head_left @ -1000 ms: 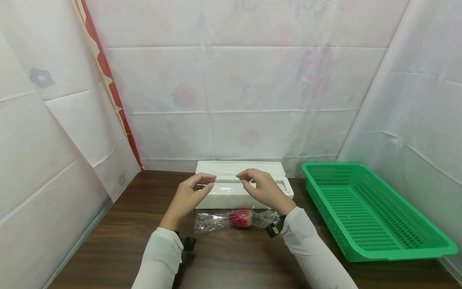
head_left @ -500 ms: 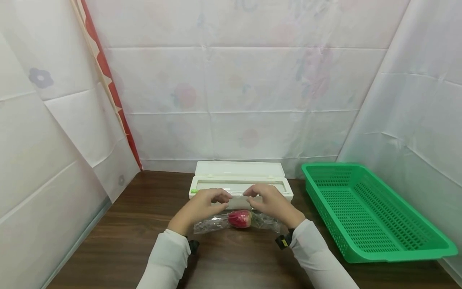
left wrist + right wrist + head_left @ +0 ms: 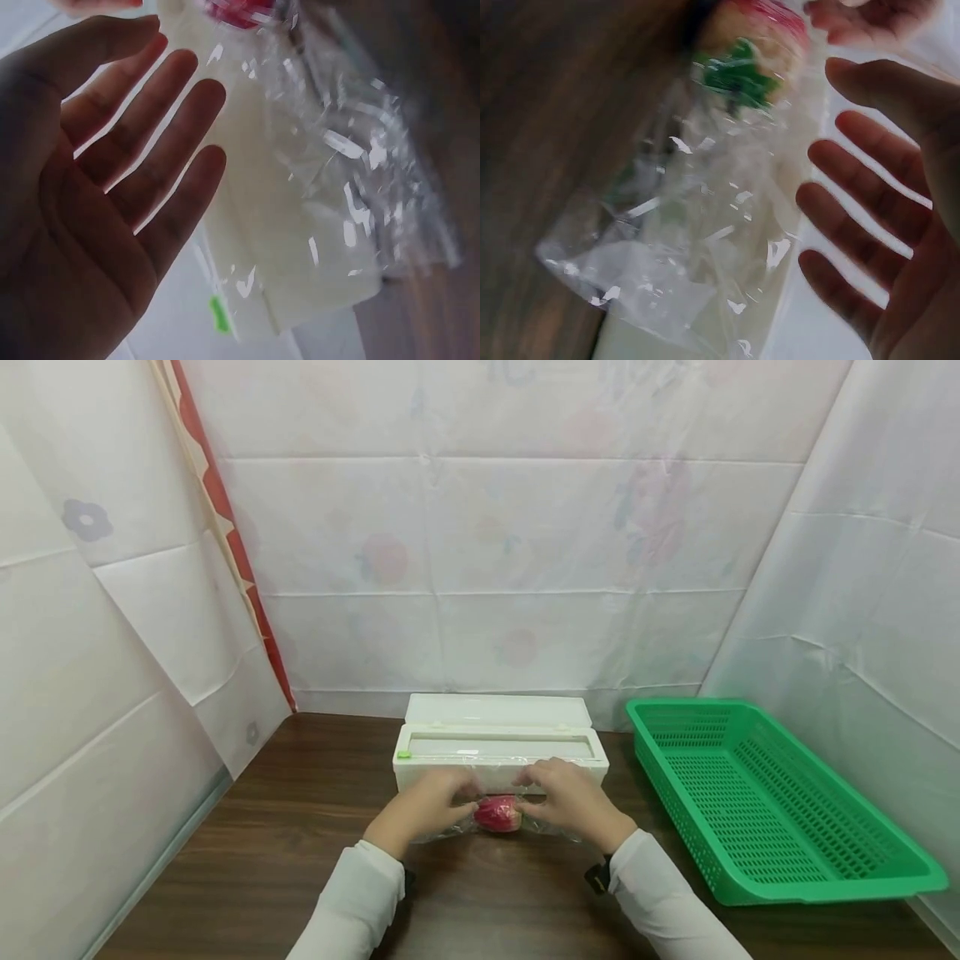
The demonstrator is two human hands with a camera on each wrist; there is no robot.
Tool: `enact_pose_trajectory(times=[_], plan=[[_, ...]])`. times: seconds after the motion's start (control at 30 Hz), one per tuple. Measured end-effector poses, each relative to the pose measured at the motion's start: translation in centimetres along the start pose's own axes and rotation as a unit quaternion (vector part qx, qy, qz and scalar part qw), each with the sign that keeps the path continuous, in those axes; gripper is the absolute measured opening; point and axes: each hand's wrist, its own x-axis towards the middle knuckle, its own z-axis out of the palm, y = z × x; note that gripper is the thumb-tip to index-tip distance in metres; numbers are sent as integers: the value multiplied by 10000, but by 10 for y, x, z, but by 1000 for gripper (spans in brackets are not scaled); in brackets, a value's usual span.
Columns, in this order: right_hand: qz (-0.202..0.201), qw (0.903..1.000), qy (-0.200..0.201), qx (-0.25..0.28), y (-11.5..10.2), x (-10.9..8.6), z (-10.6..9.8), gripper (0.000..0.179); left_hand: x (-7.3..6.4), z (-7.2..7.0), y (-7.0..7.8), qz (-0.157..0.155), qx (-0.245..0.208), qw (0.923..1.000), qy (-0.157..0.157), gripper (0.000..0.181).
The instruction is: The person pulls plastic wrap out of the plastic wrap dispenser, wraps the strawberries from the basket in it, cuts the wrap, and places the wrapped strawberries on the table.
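Observation:
A red fruit [image 3: 497, 813] with a pale end lies on the table, wrapped in clear cling film. The right wrist view shows a green leafy piece [image 3: 739, 75] at that pale end. Loose crinkled film spreads past both ends, as the left wrist view shows of the film [image 3: 352, 150]. My left hand [image 3: 431, 806] hovers at the fruit's left side, fingers spread and gently bent. On the other side my right hand [image 3: 566, 797] mirrors it, thumb tip close to the fruit. Neither hand grips anything. Behind the fruit stands a white cling film dispenser [image 3: 498, 781].
The dispenser's lid [image 3: 498, 710] is raised at the back, and a green slider [image 3: 404, 754] sits at its left end. A green perforated basket [image 3: 678, 831] stands on the right. White patterned sheets [image 3: 510, 527] surround the dark wooden table [image 3: 480, 902].
Both hands have come down and back from over the dispenser to the wrapped fruit. The fruit and basket keep their places.

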Motion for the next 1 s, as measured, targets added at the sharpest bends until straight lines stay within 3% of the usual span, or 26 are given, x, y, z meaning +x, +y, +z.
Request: enact_pose_trajectory(times=[0.17, 0.33, 0.63, 0.77, 1.0], plan=[[-136, 9990, 264, -335, -3, -4, 9, 33, 0, 7, 4, -71, 120, 9993, 353, 13], [-178, 9984, 220, -493, -7, -5, 15, 35, 0, 13, 8, -302, 147, 9981, 516, 13], [153, 9980, 228, -574, -10, -6, 20, 34, 0, 20, 9, -453, 595, 9962, 444, 12], [403, 9980, -41, -492, -11, -6, 21, 34, 0, 21, 9, -428, 493, 9969, 443, 11], [654, 9974, -277, -133, -11, -7, 20, 28, 0, 20, 6, -97, 192, 9996, 190, 14]])
